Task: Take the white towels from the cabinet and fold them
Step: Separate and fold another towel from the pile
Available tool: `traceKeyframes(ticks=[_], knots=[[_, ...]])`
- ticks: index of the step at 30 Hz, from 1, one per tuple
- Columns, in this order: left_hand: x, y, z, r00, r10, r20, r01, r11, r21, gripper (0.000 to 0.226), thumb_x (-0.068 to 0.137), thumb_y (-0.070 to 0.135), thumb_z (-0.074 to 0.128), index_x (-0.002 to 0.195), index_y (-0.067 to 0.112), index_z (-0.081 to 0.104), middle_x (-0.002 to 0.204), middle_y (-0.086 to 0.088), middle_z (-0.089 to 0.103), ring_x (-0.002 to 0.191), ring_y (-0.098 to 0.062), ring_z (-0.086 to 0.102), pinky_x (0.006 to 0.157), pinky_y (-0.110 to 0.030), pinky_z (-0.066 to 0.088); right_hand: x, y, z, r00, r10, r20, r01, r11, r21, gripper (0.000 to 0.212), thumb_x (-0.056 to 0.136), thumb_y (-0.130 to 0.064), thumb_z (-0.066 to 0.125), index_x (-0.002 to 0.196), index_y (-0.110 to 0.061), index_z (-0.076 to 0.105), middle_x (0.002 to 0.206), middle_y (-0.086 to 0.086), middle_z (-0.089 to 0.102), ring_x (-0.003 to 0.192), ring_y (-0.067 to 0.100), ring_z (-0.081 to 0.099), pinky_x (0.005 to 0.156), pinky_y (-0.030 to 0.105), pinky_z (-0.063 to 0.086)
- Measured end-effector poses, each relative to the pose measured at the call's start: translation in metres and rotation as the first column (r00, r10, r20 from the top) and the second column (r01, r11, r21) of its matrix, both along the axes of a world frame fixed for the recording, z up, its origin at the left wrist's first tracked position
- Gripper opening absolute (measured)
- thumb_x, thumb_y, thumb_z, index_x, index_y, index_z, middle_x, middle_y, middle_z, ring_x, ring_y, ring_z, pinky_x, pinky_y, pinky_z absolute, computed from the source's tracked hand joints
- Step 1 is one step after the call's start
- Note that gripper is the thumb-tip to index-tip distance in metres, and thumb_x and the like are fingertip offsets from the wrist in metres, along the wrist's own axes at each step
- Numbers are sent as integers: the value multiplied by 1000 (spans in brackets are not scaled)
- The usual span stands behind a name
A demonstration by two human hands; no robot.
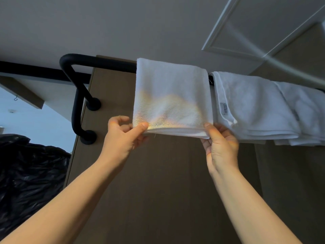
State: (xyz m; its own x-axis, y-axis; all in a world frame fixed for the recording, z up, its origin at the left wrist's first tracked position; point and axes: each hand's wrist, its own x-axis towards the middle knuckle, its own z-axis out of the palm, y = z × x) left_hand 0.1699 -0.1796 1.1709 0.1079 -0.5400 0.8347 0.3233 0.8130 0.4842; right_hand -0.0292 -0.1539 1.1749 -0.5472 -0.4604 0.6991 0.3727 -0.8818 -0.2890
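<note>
1. A folded white towel (pixel 172 95) is hanging over the black rail (pixel 98 61), close to the rail's bent left end. Its layered lower edge is hanging well below the rail.
2. The left hand (pixel 121 136) is pinching the towel's lower left corner below the rail, with the thumb on the front face and the fingers curled behind.
3. The right hand (pixel 219 145) is pinching the lower right corner below the rail, with the thumb in front and the fingers tucked under the edge.
4. A second white towel (pixel 251 106) is hanging over the rail just right of the held one, and a small grey label (pixel 223 108) is showing at its hem.
5. A third white towel (pixel 307 110) is hanging farther right along the rail, touching the second.
6. A brown cabinet panel (pixel 167 182) is standing behind and below the rail.
7. A black plastic bag (pixel 29 173) is lying well below the rail's left end.
</note>
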Motion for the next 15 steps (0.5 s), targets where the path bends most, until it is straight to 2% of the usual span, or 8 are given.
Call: traceKeyframes(ticks=[1, 5, 9, 12, 15], knots=[[-1, 0, 1, 1000, 13, 9, -13, 1000, 5, 41, 88, 12, 68, 119, 11, 41, 100, -9, 68, 75, -13, 71, 62, -21, 57, -1, 0, 0, 1000, -15, 12, 15, 1000, 2, 25, 87, 4, 65, 81, -17, 54, 79, 0, 66, 81, 13, 67, 77, 25, 57], [-9, -1, 3, 997, -2, 79, 4, 1000, -17, 32, 89, 11, 66, 117, 8, 50, 109, -15, 69, 90, -21, 72, 70, -27, 59, -4, -1, 2, 996, -41, 82, 43, 999, -16, 28, 86, 5, 66, 81, -19, 51, 87, -1, 65, 83, 12, 69, 78, 26, 59], [-8, 0, 3, 995, 31, 95, -28, 999, -31, 31, 89, 12, 66, 117, 8, 52, 97, -9, 69, 74, -9, 71, 63, -19, 56, -5, -4, 1, 996, -16, 89, 16, 1000, 0, 29, 87, 3, 66, 80, -18, 49, 91, 1, 66, 85, 13, 70, 82, 28, 59], [-4, 0, 3, 990, 56, 128, -52, 998, -37, 29, 90, 12, 65, 117, 5, 55, 97, -8, 69, 71, -5, 69, 61, -17, 54, -3, -5, 0, 997, -27, 66, 26, 1000, 11, 29, 88, 2, 66, 78, -18, 47, 87, 1, 65, 82, 13, 69, 81, 28, 59], [-8, -3, 6, 985, 69, 161, -65, 997, -30, 25, 91, 10, 64, 113, -2, 61, 76, 3, 66, 59, -2, 63, 62, -18, 54, -2, -6, 4, 989, -88, 119, 89, 996, -3, 36, 88, 4, 65, 72, -19, 42, 75, -2, 60, 75, 12, 65, 80, 32, 56]])
